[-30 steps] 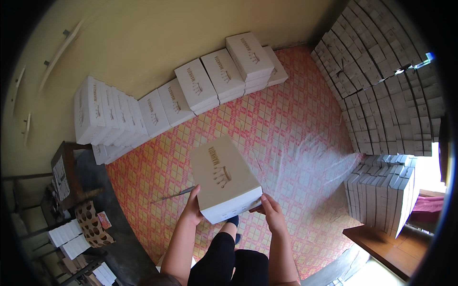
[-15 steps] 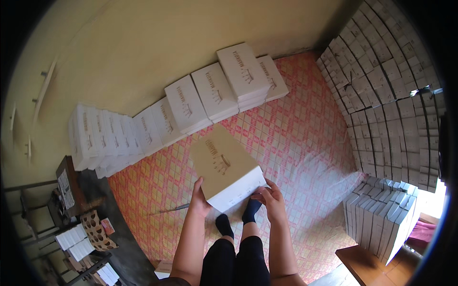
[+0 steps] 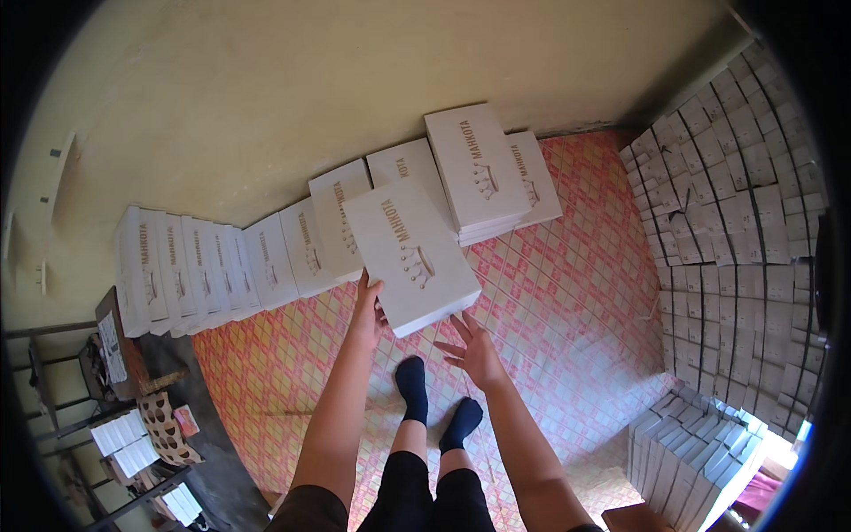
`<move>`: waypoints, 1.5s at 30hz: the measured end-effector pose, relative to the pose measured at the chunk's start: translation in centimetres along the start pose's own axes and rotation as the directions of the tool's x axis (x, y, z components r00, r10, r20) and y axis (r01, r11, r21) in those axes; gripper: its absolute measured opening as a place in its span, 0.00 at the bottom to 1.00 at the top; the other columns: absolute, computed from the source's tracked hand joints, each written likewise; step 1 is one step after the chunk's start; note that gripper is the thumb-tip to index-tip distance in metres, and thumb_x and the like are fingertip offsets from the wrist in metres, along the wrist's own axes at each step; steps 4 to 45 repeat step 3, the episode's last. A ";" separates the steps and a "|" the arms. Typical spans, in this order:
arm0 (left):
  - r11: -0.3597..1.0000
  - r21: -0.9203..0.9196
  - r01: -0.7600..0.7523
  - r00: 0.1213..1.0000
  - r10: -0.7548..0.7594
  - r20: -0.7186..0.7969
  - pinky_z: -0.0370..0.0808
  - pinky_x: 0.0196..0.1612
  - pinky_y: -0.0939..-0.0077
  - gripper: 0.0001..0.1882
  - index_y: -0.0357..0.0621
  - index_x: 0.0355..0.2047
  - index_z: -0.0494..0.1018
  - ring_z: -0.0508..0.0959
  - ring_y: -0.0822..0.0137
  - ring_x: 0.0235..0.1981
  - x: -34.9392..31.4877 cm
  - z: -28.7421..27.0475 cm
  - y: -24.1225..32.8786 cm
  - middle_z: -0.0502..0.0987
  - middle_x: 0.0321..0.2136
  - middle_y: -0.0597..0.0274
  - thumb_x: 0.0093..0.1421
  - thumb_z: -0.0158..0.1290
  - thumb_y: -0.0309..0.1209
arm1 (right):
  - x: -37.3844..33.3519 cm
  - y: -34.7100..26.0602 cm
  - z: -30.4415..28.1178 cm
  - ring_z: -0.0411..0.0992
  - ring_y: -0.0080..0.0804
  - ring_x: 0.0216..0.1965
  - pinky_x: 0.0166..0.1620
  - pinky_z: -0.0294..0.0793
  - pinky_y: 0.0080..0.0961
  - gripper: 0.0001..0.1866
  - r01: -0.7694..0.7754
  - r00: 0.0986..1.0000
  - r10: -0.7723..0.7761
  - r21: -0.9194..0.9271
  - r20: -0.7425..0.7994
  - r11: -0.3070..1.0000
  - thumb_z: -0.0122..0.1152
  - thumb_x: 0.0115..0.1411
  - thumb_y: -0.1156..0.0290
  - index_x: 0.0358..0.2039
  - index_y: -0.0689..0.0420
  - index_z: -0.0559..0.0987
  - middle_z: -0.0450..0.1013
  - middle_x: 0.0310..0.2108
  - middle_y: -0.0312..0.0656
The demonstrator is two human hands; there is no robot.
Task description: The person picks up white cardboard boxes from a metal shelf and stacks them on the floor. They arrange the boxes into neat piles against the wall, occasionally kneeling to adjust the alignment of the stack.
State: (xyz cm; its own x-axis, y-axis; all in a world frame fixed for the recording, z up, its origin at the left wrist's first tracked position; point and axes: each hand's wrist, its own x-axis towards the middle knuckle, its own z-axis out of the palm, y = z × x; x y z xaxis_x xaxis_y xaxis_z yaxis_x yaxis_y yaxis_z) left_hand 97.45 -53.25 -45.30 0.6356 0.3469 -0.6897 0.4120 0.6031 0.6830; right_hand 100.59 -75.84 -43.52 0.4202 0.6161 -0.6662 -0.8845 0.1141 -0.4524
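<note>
A flat white box (image 3: 417, 257) with a gold crown and lettering on its lid is held out in front of me, tilted, its top turned toward me. My left hand (image 3: 368, 309) grips its near left corner, thumb on the side and the other fingers partly hidden behind. By the near right edge of the box, my right hand (image 3: 474, 353) has its fingers spread; one fingertip is at the edge, and I cannot tell whether it touches. Beyond the held box, similar white boxes (image 3: 476, 168) lie in low stacks along the wall, partly covered by it.
More white boxes (image 3: 146, 266) lean in a row at the left. A tall wall of stacked boxes (image 3: 736, 222) stands on the right, with another stack (image 3: 691, 457) nearer. A dark shelf (image 3: 133, 341) is at the lower left. Patterned red matting (image 3: 567, 293) covers the floor.
The box has moved forward, toward the stacks by the wall. My right hand has loosened from its near side and spread its fingers. My feet have shifted.
</note>
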 end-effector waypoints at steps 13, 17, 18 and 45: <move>0.981 0.174 0.090 0.996 -0.084 -0.038 0.66 0.49 0.51 0.41 0.62 0.62 0.39 0.60 0.54 0.55 4.0 -0.9 1.7 0.55 0.57 0.61 0.52 0.47 0.47 | 4.8 -0.3 0.4 0.59 0.46 0.56 0.57 0.50 0.45 0.46 -0.026 0.999 0.024 0.056 0.031 0.998 0.29 0.50 0.29 0.63 0.42 0.36 0.41 0.64 0.35; 0.981 0.174 0.090 0.996 -0.084 -0.038 0.66 0.49 0.51 0.41 0.62 0.62 0.39 0.60 0.54 0.55 4.0 -0.9 1.7 0.55 0.57 0.61 0.52 0.47 0.47 | 4.8 -0.3 0.4 0.59 0.46 0.56 0.57 0.50 0.45 0.46 -0.026 0.999 0.024 0.056 0.031 0.998 0.29 0.50 0.29 0.63 0.42 0.36 0.41 0.64 0.35; 0.981 0.174 0.090 0.996 -0.084 -0.038 0.66 0.49 0.51 0.41 0.62 0.62 0.39 0.60 0.54 0.55 4.0 -0.9 1.7 0.55 0.57 0.61 0.52 0.47 0.47 | 4.8 -0.3 0.4 0.59 0.46 0.56 0.57 0.50 0.45 0.46 -0.026 0.999 0.024 0.056 0.031 0.998 0.29 0.50 0.29 0.63 0.42 0.36 0.41 0.64 0.35; 0.981 0.174 0.090 0.996 -0.084 -0.038 0.66 0.49 0.51 0.41 0.62 0.62 0.39 0.60 0.54 0.55 4.0 -0.9 1.7 0.55 0.57 0.61 0.52 0.47 0.47 | 4.8 -0.3 0.4 0.59 0.46 0.56 0.57 0.50 0.45 0.46 -0.026 0.999 0.024 0.056 0.031 0.998 0.29 0.50 0.29 0.63 0.42 0.36 0.41 0.64 0.35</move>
